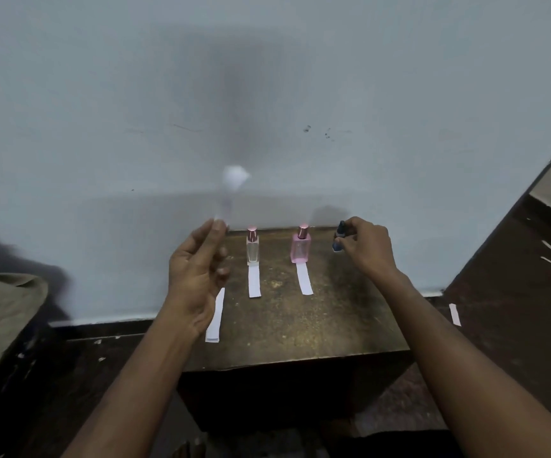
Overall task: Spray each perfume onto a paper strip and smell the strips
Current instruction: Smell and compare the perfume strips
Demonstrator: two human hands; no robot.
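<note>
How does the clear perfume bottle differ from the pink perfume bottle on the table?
The clear bottle has see-through, colourless glass; the pink bottle has pink-tinted glass. The clear bottle looks narrower, the pink bottle wider. The clear bottle stands to the left, the pink bottle nearer the right hand. Both stand upright, carry a shiny pink cap and have a paper strip lying in front.

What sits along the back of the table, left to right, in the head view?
Left hand holding a blurred paper strip → clear bottle → pink bottle → blue bottle, gripped by the right hand.
</note>
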